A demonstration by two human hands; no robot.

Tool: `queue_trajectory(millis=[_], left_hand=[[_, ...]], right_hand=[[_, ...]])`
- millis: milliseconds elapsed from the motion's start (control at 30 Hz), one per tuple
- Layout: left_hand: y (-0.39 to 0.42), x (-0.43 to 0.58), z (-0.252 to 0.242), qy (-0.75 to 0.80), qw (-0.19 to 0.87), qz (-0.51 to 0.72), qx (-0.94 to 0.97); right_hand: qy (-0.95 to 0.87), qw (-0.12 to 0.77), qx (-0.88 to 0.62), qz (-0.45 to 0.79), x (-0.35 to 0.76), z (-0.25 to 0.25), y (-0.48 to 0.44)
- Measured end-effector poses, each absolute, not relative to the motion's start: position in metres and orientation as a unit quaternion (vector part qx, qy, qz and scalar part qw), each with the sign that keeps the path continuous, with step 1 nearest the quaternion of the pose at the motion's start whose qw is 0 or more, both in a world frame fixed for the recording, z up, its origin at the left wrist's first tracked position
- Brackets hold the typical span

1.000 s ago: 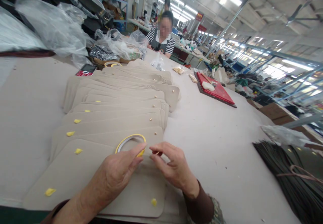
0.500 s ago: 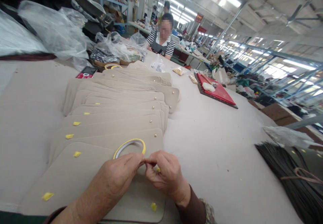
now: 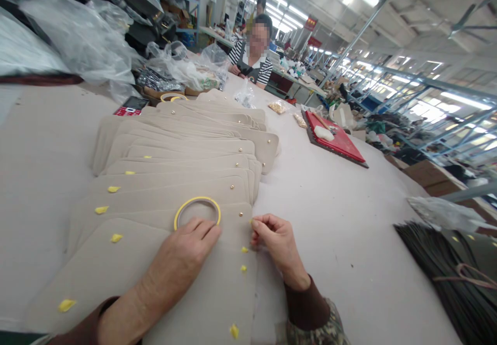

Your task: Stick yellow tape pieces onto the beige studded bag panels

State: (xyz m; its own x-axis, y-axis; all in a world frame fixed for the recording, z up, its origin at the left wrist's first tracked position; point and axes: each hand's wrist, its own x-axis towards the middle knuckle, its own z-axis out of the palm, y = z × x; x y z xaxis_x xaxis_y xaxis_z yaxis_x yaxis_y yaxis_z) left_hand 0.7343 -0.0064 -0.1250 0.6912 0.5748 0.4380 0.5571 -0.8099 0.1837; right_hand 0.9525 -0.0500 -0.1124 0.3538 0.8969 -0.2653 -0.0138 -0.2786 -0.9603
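My left hand (image 3: 190,252) is closed on the near rim of a thin roll of yellow tape (image 3: 198,200), which rests over the beige panels. To its right, my right hand (image 3: 274,233) pinches a small yellow bit of tape (image 3: 251,221) at the panel's right edge. Beneath the hands lies the nearest beige panel (image 3: 209,293), with small yellow tape pieces (image 3: 234,331) stuck along its right side. Behind it a fanned stack of beige panels (image 3: 186,153) overlaps row on row. Several carry a small gold stud (image 3: 240,214) near the right end and yellow tape pieces on the left.
A red board (image 3: 337,140) with a white lump on it lies at the back right. Black strips (image 3: 430,277) tied in a bundle are at the right edge. Plastic bags (image 3: 81,44) pile up at the back left. Across the table sits a person (image 3: 252,65).
My hands have parted: the right moved right and slightly up with a bit of tape. The left moved slightly left with the roll, and more of the ring shows.
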Motion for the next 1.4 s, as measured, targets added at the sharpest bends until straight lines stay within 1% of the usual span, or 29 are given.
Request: queue_trajectory(millis=[100, 200, 333, 500, 667, 767, 900, 967, 1033, 1100, 1167, 1267, 1400], left_hand=[[-0.014, 0.732, -0.138, 0.26, 0.065, 0.232, 0.935], [-0.02, 0.731, -0.144, 0.249, 0.083, 0.225, 0.938], [-0.021, 0.731, -0.144, 0.255, 0.096, 0.22, 0.937], [-0.02, 0.732, -0.145, 0.257, 0.106, 0.227, 0.933], [-0.021, 0.731, -0.146, 0.253, 0.107, 0.241, 0.931], [-0.021, 0.731, -0.146, 0.254, 0.103, 0.247, 0.93], [-0.021, 0.731, -0.145, 0.257, 0.111, 0.238, 0.93], [-0.021, 0.731, -0.145, 0.258, 0.118, 0.233, 0.93], [-0.021, 0.73, -0.144, 0.259, 0.123, 0.231, 0.93], [-0.021, 0.73, -0.144, 0.261, 0.124, 0.232, 0.929], [-0.021, 0.73, -0.144, 0.26, 0.125, 0.233, 0.929], [-0.02, 0.731, -0.144, 0.257, 0.12, 0.236, 0.929], [-0.019, 0.732, -0.14, 0.253, 0.098, 0.274, 0.923]], right_hand=[[-0.359, 0.459, -0.653, 0.483, 0.951, -0.116, -0.053], [-0.392, 0.412, -0.67, 0.476, 0.951, -0.116, -0.055], [-0.434, 0.346, -0.711, 0.432, 0.953, -0.113, -0.058], [-0.519, 0.289, -0.735, 0.327, 0.951, -0.108, -0.058], [-0.562, 0.262, -0.741, 0.258, 0.945, -0.107, -0.052], [-0.546, 0.256, -0.746, 0.283, 0.947, -0.106, -0.051], [-0.501, 0.302, -0.741, 0.328, 0.958, -0.112, -0.062], [-0.559, 0.325, -0.71, 0.28, 0.963, -0.118, -0.07], [-0.663, 0.32, -0.65, 0.189, 0.965, -0.123, -0.074], [-0.743, 0.286, -0.593, 0.118, 0.964, -0.125, -0.074], [-0.778, 0.238, -0.574, 0.092, 0.962, -0.125, -0.07], [-0.779, 0.186, -0.587, 0.114, 0.963, -0.119, -0.059], [-0.733, 0.204, -0.62, 0.19, 0.965, -0.112, -0.047]])
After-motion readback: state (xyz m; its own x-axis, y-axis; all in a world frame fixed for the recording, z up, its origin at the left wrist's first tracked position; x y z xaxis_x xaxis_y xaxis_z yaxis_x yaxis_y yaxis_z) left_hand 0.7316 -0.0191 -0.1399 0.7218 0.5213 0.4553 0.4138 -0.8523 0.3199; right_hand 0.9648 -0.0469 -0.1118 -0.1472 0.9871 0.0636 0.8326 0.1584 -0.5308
